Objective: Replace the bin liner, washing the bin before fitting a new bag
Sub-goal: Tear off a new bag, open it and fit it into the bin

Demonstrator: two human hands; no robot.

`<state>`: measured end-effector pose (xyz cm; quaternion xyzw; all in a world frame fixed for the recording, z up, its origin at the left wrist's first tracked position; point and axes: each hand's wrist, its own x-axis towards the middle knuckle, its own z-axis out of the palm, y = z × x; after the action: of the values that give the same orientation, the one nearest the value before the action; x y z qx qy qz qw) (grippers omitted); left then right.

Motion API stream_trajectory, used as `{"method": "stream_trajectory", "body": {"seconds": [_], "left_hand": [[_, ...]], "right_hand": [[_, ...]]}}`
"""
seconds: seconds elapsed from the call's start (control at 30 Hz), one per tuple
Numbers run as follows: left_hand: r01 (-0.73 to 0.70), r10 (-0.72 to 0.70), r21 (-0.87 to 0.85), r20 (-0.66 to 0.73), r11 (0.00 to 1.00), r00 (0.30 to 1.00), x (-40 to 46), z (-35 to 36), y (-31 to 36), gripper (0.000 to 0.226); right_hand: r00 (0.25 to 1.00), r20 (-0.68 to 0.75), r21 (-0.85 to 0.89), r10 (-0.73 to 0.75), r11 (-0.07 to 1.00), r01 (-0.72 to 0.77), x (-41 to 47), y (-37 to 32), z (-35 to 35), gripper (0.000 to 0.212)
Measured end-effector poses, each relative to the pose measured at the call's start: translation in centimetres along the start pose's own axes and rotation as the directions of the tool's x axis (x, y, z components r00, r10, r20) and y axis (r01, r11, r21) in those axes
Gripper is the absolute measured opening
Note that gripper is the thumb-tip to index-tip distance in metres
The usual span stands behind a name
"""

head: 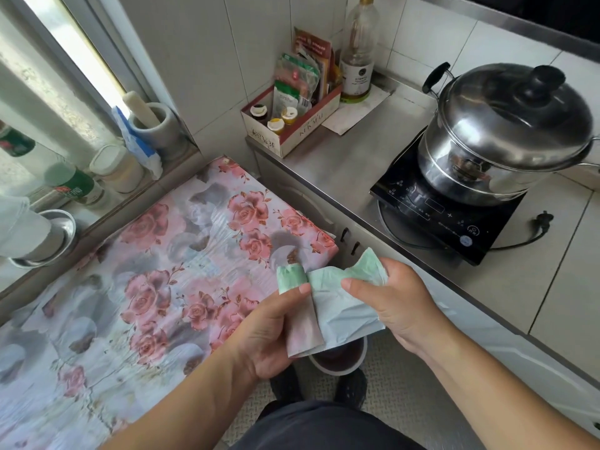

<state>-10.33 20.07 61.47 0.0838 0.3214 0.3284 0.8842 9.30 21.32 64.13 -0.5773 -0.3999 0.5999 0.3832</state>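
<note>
Steel counter [373, 177] carries an induction hob [451, 216] and lidded pot [506, 131]; rose-printed cloth [156, 271] covers the lower surface. Left hand [276, 332] and right hand [399, 300] pinch a green bag [344, 306] above the bin [337, 358].

bin [337, 360] near, on the floor: bag [344, 311] and both hands are covering all but part of its rim | shoes [350, 386]: lap is hiding their heels | pot [506, 131] far right: right edge is cutting off its handle | window-sill jars [74, 185] far left: blurring, labels unreadable | cooker [454, 219] panel symbols: too small to read
</note>
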Motion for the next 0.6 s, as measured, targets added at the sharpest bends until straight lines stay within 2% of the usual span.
{"method": "stream_trajectory", "body": {"seconds": [0.2,0.3,0.47,0.6], "left_hand": [[-0.015,0.016,0.051,-0.03,0.999,0.999,-0.2,-0.2,0.2,0.07],[0.008,-0.008,0.044,-0.005,0.999,1.0,-0.4,0.0,0.5,0.071],[0.02,-0.019,-0.017,0.062,1.0,0.998,-0.6,-0.4,1.0,0.055],[0.018,-0.015,-0.059,0.04,0.998,0.999,-0.8,-0.7,1.5,0.062]], "right_hand": [[0.998,0.053,-0.025,-0.012,1.0,0.013,-0.2,-0.9,-1.6,0.033],[0.997,0.081,-0.001,-0.01,1.0,0.01,-0.2,-1.0,-2.3,0.029],[0.995,0.105,0.037,0.0,0.999,-0.004,-0.1,-1.2,-2.9,0.008],[0.996,0.086,0.044,-0.005,0.999,0.001,0.1,-1.5,-3.4,0.011]]}}
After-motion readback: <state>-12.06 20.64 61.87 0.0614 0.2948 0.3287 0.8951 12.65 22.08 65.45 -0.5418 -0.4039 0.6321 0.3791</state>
